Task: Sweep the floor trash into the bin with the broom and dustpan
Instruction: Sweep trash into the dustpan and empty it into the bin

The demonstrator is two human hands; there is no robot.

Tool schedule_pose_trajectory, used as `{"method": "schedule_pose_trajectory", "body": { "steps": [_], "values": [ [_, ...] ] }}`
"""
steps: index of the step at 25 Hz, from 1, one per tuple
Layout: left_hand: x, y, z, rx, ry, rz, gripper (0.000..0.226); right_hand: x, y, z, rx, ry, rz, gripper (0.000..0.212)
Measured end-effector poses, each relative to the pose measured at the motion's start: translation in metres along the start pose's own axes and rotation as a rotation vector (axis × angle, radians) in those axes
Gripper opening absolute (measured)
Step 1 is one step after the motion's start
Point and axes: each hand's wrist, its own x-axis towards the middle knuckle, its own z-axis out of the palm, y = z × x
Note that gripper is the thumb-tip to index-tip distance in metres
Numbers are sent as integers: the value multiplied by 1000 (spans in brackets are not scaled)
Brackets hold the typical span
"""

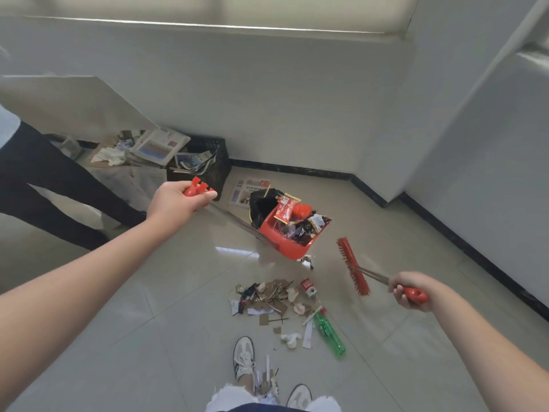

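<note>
Two hands engaged: left hand (175,200) grasps the loaded dustpan (292,233) raised beside the bin (261,203); right hand (411,291) clenches the broom (353,266). Trash (276,298) on floor (148,337), 6 o'clock of dustpan.

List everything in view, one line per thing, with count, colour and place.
Long-handled plastic dustpan: one, red, lifted, full of wrappers, centre.
Bin with black bag: one, black, behind the dustpan.
Plastic broom head: one, red, raised right of the dustpan.
Loose trash pile: one, brown and white scraps, on the floor tiles.
Plastic bottle: one, green, lying right of the pile.
Mesh crate: one, black, by the wall, newspapers on it.
Second person's legs: dark trousers, far left.
Shoes: two, white, bottom centre.
Left hand: grips the dustpan handle.
Right hand: grips the broom handle.
</note>
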Motion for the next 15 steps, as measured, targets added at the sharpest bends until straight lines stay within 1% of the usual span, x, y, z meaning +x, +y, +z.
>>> {"method": "schedule_pose_trajectory", "body": {
  "steps": [3, 5, 8, 12, 15],
  "values": [
    [22, -19, 4, -92, 56, -106, 40, -2, -15, 7, 4, -12, 9, 15],
    [40, -31, 7, -151, 79, -203, 36, -5, -32, 14, 0, 7, -2, 14],
    [61, -46, 16, -241, 104, -320, 27, -8, -53, 29, -33, 18, -16, 25],
    [91, -75, 26, -366, 138, -469, 38, -6, -82, 57, -23, 17, -6, 42],
    [107, -87, 33, -485, 122, -584, 39, -7, -101, 78, -65, 7, 8, 41]
  ]
}}
